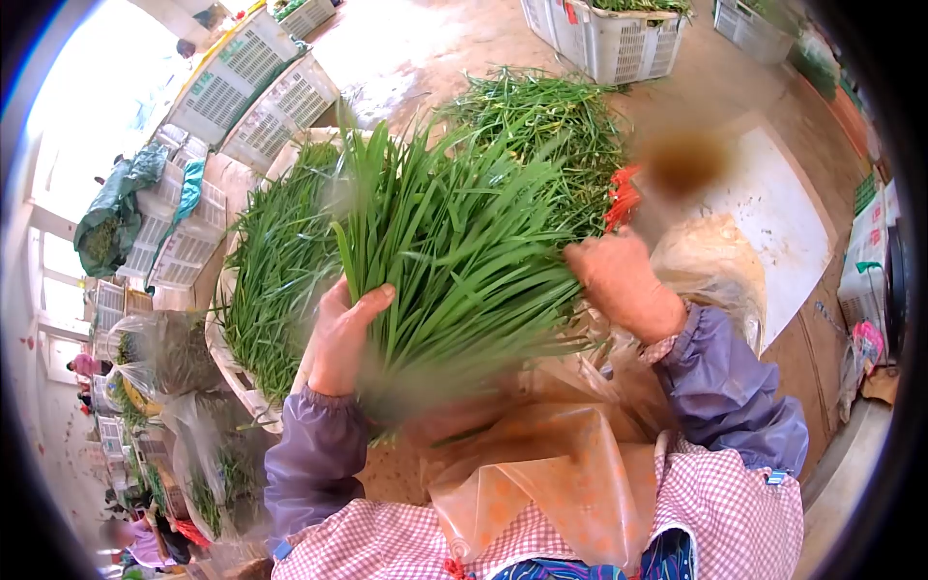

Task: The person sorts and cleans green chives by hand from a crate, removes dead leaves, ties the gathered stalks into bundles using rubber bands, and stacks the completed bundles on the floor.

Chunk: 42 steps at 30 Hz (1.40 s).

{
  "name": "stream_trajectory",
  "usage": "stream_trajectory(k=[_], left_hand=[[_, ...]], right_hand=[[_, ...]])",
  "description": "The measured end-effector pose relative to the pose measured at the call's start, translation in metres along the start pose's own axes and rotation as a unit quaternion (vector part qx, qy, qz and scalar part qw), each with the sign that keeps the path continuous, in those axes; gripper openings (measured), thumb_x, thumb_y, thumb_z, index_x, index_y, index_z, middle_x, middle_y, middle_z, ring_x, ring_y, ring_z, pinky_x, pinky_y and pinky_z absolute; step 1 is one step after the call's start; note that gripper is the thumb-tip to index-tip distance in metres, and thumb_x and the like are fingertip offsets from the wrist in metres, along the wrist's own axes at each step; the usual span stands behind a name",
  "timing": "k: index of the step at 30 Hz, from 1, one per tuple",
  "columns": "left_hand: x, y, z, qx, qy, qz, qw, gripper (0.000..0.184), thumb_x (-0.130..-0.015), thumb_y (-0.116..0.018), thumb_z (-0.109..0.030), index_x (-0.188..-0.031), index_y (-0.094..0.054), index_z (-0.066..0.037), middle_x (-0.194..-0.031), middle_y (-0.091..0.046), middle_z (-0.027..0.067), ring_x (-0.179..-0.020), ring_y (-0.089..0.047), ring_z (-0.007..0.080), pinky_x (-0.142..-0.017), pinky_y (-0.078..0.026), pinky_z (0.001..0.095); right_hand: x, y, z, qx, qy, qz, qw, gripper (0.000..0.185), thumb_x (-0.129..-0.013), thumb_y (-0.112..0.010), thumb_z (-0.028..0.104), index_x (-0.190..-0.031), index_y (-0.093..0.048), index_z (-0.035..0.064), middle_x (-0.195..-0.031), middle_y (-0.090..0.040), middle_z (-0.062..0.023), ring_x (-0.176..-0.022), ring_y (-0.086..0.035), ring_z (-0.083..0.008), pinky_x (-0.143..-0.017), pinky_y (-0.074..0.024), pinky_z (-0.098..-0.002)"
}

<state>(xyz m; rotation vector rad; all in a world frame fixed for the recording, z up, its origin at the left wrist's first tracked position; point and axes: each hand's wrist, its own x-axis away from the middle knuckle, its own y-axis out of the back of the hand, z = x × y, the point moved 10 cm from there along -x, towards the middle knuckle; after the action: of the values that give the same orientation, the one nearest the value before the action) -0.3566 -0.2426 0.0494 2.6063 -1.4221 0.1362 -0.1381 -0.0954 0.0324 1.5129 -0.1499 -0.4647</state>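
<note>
A large bunch of long green leafy stalks [454, 242] spans the space between my hands. My left hand [348, 324] is wrapped round the left side of the bunch, thumb across the front. At the right edge of the same bunch, my right hand [619, 280] has its fingers curled against the leaves; what they hold, if anything, is hidden. Left of the bunch, a pale basket [227, 333] holds more green stalks [275, 256]. Beyond the bunch lies a loose green heap [541, 116], with red ties [623, 198] beside it.
White crates [280, 111] stand at the upper left, and another crate [614, 43] with greens at the top. A white board [773, 208] lies on the right beside a plastic bag [715, 256]. Wrapped bundles [179, 353] line the left. Other people [145, 541] are far left.
</note>
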Motion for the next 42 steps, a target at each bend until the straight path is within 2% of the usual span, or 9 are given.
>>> stream_trajectory(k=[4, 9, 11, 13, 17, 26, 31, 37, 42], left_hand=[[0.009, 0.007, -0.001, 0.025, -0.018, -0.036, 0.999, 0.030, -0.081, -0.063, -0.008, -0.108, -0.059, 0.004, -0.099, -0.062, 0.0047, -0.088, -0.056, 0.0105, -0.080, -0.044, 0.0239], [0.011, 0.012, -0.005, 0.047, -0.056, -0.068, 0.995, 0.036, -0.080, -0.066, -0.009, -0.112, -0.056, 0.003, -0.097, -0.062, 0.0040, -0.085, -0.056, 0.0095, -0.078, -0.045, 0.0245], [0.009, 0.009, -0.005, 0.044, -0.043, -0.052, 0.997, 0.039, -0.080, -0.066, -0.009, -0.115, -0.055, 0.002, -0.101, -0.062, 0.0052, -0.089, -0.057, 0.0111, -0.082, -0.045, 0.0259], [0.008, 0.010, 0.001, 0.027, -0.023, -0.027, 0.999, 0.047, -0.078, -0.069, -0.010, -0.120, -0.051, 0.001, -0.108, -0.061, 0.0071, -0.093, -0.058, 0.0131, -0.086, -0.045, 0.0274], [0.010, 0.012, 0.016, 0.026, -0.033, 0.002, 0.999, 0.069, -0.071, -0.078, -0.011, -0.129, -0.042, 0.000, -0.118, -0.056, 0.0089, -0.104, -0.053, 0.0149, -0.091, -0.044, 0.0292], [0.054, 0.023, -0.004, 0.043, -0.131, 0.091, 0.986, 0.109, -0.058, -0.087, -0.028, -0.141, -0.023, 0.000, -0.130, -0.048, 0.0156, -0.121, -0.044, 0.0228, -0.104, -0.033, 0.0344], [0.095, 0.075, -0.024, -0.036, -0.162, -0.061, 0.984, 0.102, -0.058, -0.087, -0.018, -0.139, -0.027, 0.000, -0.127, -0.050, 0.0124, -0.117, -0.045, 0.0176, -0.100, -0.036, 0.0324], [0.148, 0.144, -0.002, 0.013, -0.100, -0.269, 0.958, 0.094, -0.055, -0.087, -0.011, -0.133, -0.035, -0.001, -0.118, -0.055, 0.0112, -0.112, -0.049, 0.0183, -0.097, -0.040, 0.0322], [0.210, 0.160, 0.032, -0.162, -0.051, -0.349, 0.922, 0.056, -0.063, -0.084, -0.014, -0.111, -0.059, 0.000, -0.113, -0.060, 0.0089, -0.108, -0.054, 0.0212, -0.095, -0.042, 0.0325]], right_hand=[[0.017, 0.009, -0.108, 0.097, -0.193, -0.060, 0.975, 0.023, -0.072, -0.058, 0.005, -0.094, -0.060, 0.0094, -0.078, -0.062, -0.0092, -0.072, -0.062, -0.0261, -0.070, -0.0455, -0.0403], [0.033, 0.132, -0.032, -0.060, -0.149, -0.249, 0.955, 0.037, -0.079, -0.062, 0.011, -0.116, -0.057, 0.0103, -0.097, -0.061, -0.0140, -0.095, -0.058, -0.0266, -0.090, -0.0415, -0.0386], [0.028, 0.102, 0.068, -0.424, 0.108, -0.031, 0.899, 0.023, -0.086, -0.058, 0.022, -0.098, -0.063, 0.0030, -0.089, -0.064, -0.0158, -0.080, -0.061, -0.0327, -0.074, -0.0495, -0.0389], [0.043, 0.006, 0.125, -0.348, 0.094, 0.254, 0.897, 0.030, -0.086, -0.057, 0.030, -0.098, -0.064, 0.0029, -0.090, -0.064, -0.0175, -0.084, -0.061, -0.0362, -0.075, -0.0491, -0.0414], [0.030, -0.054, 0.137, -0.257, 0.122, 0.177, 0.942, 0.059, -0.078, -0.066, 0.039, -0.121, -0.051, 0.0008, -0.118, -0.054, -0.0219, -0.109, -0.051, -0.0376, -0.090, -0.0418, -0.0426], [-0.033, -0.063, 0.138, -0.741, -0.111, 0.132, 0.648, 0.071, -0.082, -0.067, 0.042, -0.132, -0.038, 0.0010, -0.126, -0.048, -0.0126, -0.111, -0.051, -0.0242, -0.093, -0.0427, -0.0380], [-0.095, -0.050, 0.204, -0.848, -0.052, 0.172, 0.498, 0.069, -0.083, -0.065, 0.042, -0.133, -0.035, 0.0047, -0.124, -0.049, -0.0111, -0.110, -0.052, -0.0235, -0.093, -0.0447, -0.0378], [-0.146, -0.026, 0.300, -0.772, 0.119, 0.196, 0.592, 0.064, -0.077, -0.073, 0.027, -0.128, -0.043, 0.0032, -0.118, -0.054, -0.0084, -0.105, -0.054, -0.0214, -0.090, -0.0458, -0.0352], [-0.121, -0.030, 0.380, -0.754, 0.131, 0.342, 0.545, 0.044, -0.069, -0.075, -0.002, -0.108, -0.056, 0.0001, -0.101, -0.062, -0.0067, -0.091, -0.058, -0.0170, -0.079, -0.0485, -0.0313]])
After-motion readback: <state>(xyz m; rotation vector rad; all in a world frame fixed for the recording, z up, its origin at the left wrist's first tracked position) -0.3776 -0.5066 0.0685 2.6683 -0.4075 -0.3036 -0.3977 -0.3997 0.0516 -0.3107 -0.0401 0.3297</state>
